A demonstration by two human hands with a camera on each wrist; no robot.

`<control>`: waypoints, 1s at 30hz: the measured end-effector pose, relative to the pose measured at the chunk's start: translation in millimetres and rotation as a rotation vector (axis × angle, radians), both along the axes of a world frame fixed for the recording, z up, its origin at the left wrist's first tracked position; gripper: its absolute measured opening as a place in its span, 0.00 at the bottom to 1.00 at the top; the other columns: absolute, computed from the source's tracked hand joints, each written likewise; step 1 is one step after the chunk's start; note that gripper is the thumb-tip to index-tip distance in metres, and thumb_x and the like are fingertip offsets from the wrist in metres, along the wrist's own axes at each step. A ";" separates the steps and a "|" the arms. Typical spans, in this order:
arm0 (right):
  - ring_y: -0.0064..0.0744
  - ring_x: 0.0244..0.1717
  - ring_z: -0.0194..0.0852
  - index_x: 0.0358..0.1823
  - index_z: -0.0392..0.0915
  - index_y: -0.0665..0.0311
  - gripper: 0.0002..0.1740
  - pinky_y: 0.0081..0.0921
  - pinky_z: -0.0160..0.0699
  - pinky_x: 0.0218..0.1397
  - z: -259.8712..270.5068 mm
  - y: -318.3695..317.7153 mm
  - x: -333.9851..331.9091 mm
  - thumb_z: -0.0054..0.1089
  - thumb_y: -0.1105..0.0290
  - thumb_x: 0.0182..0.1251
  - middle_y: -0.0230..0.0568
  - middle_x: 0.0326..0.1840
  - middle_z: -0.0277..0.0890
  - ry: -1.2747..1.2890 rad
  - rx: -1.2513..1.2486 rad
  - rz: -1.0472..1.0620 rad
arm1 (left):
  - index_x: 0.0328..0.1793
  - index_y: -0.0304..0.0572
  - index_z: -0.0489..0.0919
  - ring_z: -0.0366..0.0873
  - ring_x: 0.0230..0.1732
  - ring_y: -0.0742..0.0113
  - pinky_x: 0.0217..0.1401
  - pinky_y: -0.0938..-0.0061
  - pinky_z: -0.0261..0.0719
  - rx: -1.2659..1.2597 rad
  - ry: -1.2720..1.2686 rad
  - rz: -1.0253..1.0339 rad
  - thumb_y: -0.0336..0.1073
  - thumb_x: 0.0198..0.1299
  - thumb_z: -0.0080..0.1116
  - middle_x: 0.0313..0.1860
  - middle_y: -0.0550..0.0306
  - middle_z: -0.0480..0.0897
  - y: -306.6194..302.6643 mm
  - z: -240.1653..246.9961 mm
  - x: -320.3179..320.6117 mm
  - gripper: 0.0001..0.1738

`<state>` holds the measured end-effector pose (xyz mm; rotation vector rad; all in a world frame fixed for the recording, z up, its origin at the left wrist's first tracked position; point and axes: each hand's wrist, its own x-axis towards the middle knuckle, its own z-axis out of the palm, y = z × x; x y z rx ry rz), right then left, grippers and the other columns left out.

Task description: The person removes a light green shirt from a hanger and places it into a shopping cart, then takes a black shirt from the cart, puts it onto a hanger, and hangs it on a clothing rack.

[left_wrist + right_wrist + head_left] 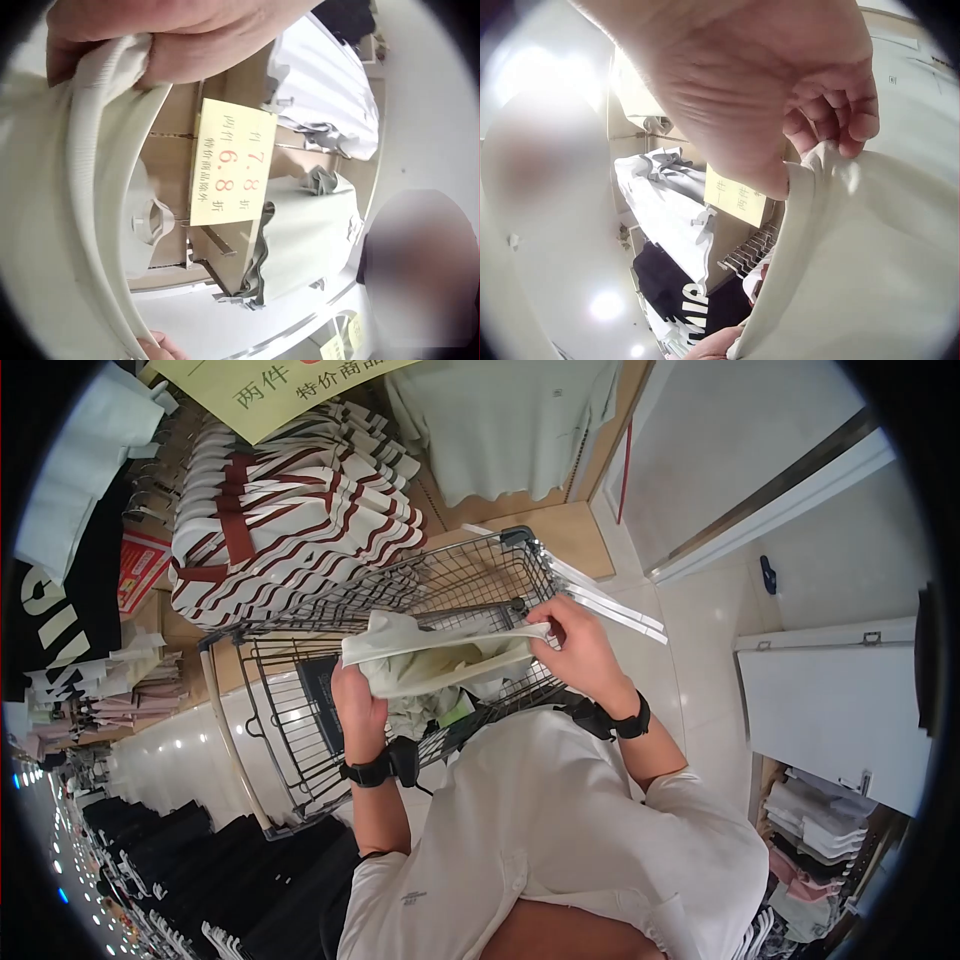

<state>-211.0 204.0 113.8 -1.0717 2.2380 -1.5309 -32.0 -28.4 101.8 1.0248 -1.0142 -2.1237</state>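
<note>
A pale cream garment (400, 678) is stretched between both hands above a shopping cart, its opening facing up in the head view. My left hand (360, 705) grips one end of the edge, thumb toward me. At the other end, my right hand (580, 650) pinches the edge between thumb and fingers. The left wrist view shows a ribbed band (84, 165) running along the held edge. In the right wrist view, the fingertips (859, 127) bunch the cloth (885, 247) against the thumb.
The wire shopping cart (262, 705) stands below, with light clothing (425, 718) inside. Striped shirts (290, 530) hang at upper left, near a yellow sign (270, 400). Dark clothes (220, 880) hang at lower left. A white cabinet (830, 710) stands at right.
</note>
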 end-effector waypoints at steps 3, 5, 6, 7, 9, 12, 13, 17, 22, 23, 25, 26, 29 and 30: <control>0.34 0.27 0.71 0.35 0.76 0.66 0.08 0.28 0.72 0.32 -2.6 3.5 -5.8 0.61 0.76 0.52 0.39 0.30 0.73 -0.047 0.022 -0.057 | 0.55 0.35 0.75 0.81 0.48 0.65 0.50 0.74 0.79 -0.133 -0.177 -0.089 0.32 0.70 0.50 0.48 0.52 0.82 10.6 28.8 3.6 0.12; 0.29 0.27 0.68 0.34 0.74 0.66 0.09 0.23 0.69 0.31 -5.3 4.6 -10.5 0.61 0.78 0.50 0.37 0.29 0.72 -0.155 0.091 -0.160 | 0.43 0.36 0.74 0.76 0.36 0.77 0.40 0.81 0.73 -0.376 -0.184 -0.101 0.23 0.63 0.56 0.37 0.60 0.80 19.6 46.5 9.5 0.05; 0.29 0.27 0.68 0.34 0.74 0.66 0.09 0.23 0.69 0.31 -3.7 4.6 -10.2 0.61 0.78 0.50 0.37 0.29 0.72 -0.156 0.090 -0.159 | 0.43 0.36 0.74 0.76 0.36 0.77 0.40 0.81 0.73 -0.376 -0.185 -0.100 0.23 0.63 0.56 0.37 0.60 0.80 27.4 61.3 12.3 0.05; 0.27 0.26 0.67 0.33 0.73 0.66 0.09 0.22 0.67 0.30 -0.7 4.6 -9.1 0.61 0.79 0.49 0.36 0.29 0.71 -0.160 -0.027 -0.163 | 0.41 0.38 0.73 0.72 0.33 0.80 0.37 0.84 0.69 -0.497 -0.227 -0.090 0.22 0.61 0.58 0.33 0.64 0.77 37.6 77.9 15.2 0.06; 0.26 0.26 0.65 0.32 0.71 0.66 0.10 0.21 0.66 0.29 5.5 6.6 -7.3 0.60 0.81 0.48 0.36 0.29 0.71 -0.168 -0.140 -0.164 | 0.39 0.40 0.71 0.63 0.29 0.85 0.32 0.87 0.60 -0.694 -0.289 -0.073 0.23 0.60 0.60 0.27 0.70 0.71 48.8 87.8 21.9 0.08; 0.26 0.24 0.65 0.29 0.69 0.65 0.10 0.21 0.65 0.27 16.4 14.1 -5.3 0.58 0.83 0.46 0.36 0.31 0.73 0.080 -0.375 0.023 | 0.39 0.39 0.72 0.63 0.29 0.85 0.32 0.87 0.60 -0.786 -0.325 0.067 0.23 0.61 0.60 0.28 0.70 0.71 57.7 86.0 25.3 0.07; 0.27 0.24 0.65 0.29 0.69 0.65 0.10 0.21 0.66 0.27 19.5 19.2 0.1 0.58 0.84 0.46 0.36 0.32 0.73 0.081 -0.339 0.100 | 0.40 0.37 0.73 0.65 0.30 0.84 0.33 0.86 0.63 -0.816 -0.374 0.093 0.23 0.62 0.57 0.29 0.68 0.73 55.6 78.8 27.6 0.05; 0.31 0.26 0.70 0.29 0.70 0.64 0.10 0.24 0.69 0.27 21.5 29.1 7.1 0.56 0.84 0.44 0.38 0.34 0.75 0.118 -0.261 0.219 | 0.41 0.33 0.74 0.71 0.36 0.79 0.43 0.83 0.70 -0.908 -0.449 0.079 0.28 0.68 0.51 0.36 0.61 0.78 53.9 67.1 31.3 0.04; 0.35 0.25 0.72 0.30 0.72 0.64 0.12 0.26 0.71 0.26 24.7 35.4 9.2 0.55 0.84 0.40 0.39 0.34 0.76 0.161 -0.298 0.275 | 0.42 0.33 0.74 0.72 0.37 0.78 0.44 0.82 0.71 -0.798 -0.359 0.193 0.27 0.68 0.51 0.36 0.60 0.79 57.8 63.9 31.0 0.04; 0.35 0.25 0.72 0.30 0.73 0.64 0.13 0.26 0.71 0.25 27.3 35.5 10.0 0.55 0.85 0.39 0.39 0.34 0.76 0.173 -0.317 0.286 | 0.43 0.32 0.74 0.73 0.38 0.78 0.44 0.82 0.71 -0.764 -0.343 0.232 0.26 0.67 0.52 0.36 0.60 0.79 58.7 64.9 30.3 0.04; 0.36 0.25 0.73 0.30 0.73 0.65 0.13 0.26 0.71 0.25 29.4 35.6 12.6 0.54 0.85 0.38 0.39 0.34 0.76 0.181 -0.334 0.296 | 0.44 0.32 0.74 0.73 0.38 0.78 0.45 0.82 0.72 -0.796 -0.354 0.236 0.26 0.68 0.51 0.37 0.59 0.79 56.5 61.8 33.8 0.04; 0.36 0.25 0.73 0.30 0.74 0.65 0.14 0.26 0.71 0.25 29.5 35.2 13.3 0.55 0.85 0.37 0.39 0.34 0.76 0.182 -0.358 0.306 | 0.44 0.32 0.74 0.74 0.39 0.78 0.45 0.83 0.72 -0.830 -0.362 0.242 0.27 0.69 0.51 0.37 0.58 0.80 54.9 60.6 35.5 0.04; 0.36 0.26 0.73 0.31 0.76 0.65 0.15 0.26 0.71 0.24 31.3 34.4 13.7 0.55 0.85 0.36 0.39 0.34 0.76 0.193 -0.388 0.329 | 0.45 0.32 0.73 0.75 0.39 0.77 0.47 0.82 0.73 -0.797 -0.276 0.267 0.27 0.69 0.51 0.39 0.57 0.80 55.9 59.4 34.8 0.04; 0.36 0.26 0.73 0.31 0.77 0.65 0.15 0.26 0.70 0.24 33.1 35.7 15.0 0.55 0.85 0.36 0.40 0.34 0.76 0.199 -0.403 0.343 | 0.45 0.32 0.73 0.75 0.39 0.77 0.47 0.82 0.73 -0.786 -0.278 0.260 0.27 0.69 0.51 0.39 0.57 0.80 57.1 57.6 35.5 0.04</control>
